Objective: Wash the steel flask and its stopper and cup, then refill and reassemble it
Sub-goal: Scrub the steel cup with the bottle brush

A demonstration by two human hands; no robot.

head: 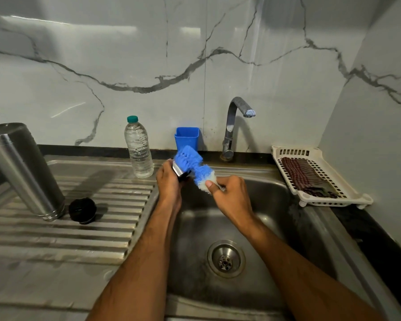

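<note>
Fingers [169, 179] of our left hand close around the steel cup [180, 171]; our right hand [229, 193] grips the blue brush [195, 166].
Cup shiny with a black inside, mouth tilted up-right; flask [21, 167] stands inverted, leaning left.

The steel flask [24, 170] stands upside down on the ribbed drainboard, the black stopper [82, 210] just beside it. The steel-rimmed cup [180, 171] is over the sink, blue brush bristles [190, 159] in its mouth.

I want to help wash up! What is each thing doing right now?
Steel flask: open, upside down on the drainboard.
Stopper: off, beside the flask.
Cup: in left hand.
Brush: in right hand, scrubbing cup.
Tap: off.
Water bottle: capped, upright.
</note>
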